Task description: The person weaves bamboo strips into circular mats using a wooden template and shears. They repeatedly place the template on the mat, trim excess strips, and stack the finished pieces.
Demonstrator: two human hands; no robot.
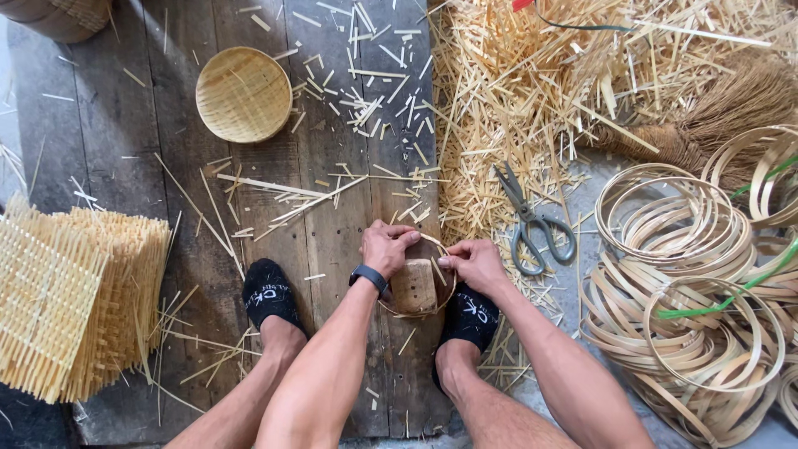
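Between my two feet on the plank floor, just left of the scissors (532, 223), my left hand (386, 246) and right hand (475, 261) pinch the bamboo hoop (416, 312) at its far rim, around a wooden block (413, 285).

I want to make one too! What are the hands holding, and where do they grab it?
Both hands hold a thin bamboo hoop around a wooden block. The left hand and right hand pinch its top rim with their fingers.

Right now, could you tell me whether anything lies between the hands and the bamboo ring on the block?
Nothing visible does: the left hand and right hand both already grip the bamboo ring around the wooden block.
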